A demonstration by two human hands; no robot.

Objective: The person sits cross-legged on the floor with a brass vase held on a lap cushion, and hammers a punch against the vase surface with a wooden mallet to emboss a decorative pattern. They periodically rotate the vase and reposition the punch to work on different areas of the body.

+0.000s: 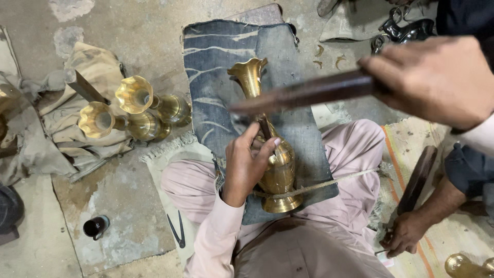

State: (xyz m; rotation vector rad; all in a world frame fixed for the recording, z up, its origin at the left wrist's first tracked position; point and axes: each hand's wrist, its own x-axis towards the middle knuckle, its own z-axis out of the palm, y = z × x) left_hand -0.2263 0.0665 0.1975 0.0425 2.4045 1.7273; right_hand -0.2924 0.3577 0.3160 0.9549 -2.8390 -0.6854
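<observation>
Brass vase (275, 170) lying on denim cloth (216, 67) across lap; left hand (247, 164) pinning chisel (265, 127) to its neck, right hand (437, 80) clenched on wooden striker (303, 93). Likely heavy, rigid, slick; best gripped at neck.

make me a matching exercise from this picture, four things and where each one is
Things:
1. brass vase
2. two brass vases
3. wooden stick
4. small dark bottle

Places:
a. on the bare floor, lower left
b. lying on the tan cloth at the left
c. held in the right hand
d. on the blue cloth, under the left hand

Pairs: 1-d, 2-b, 3-c, 4-a
</observation>
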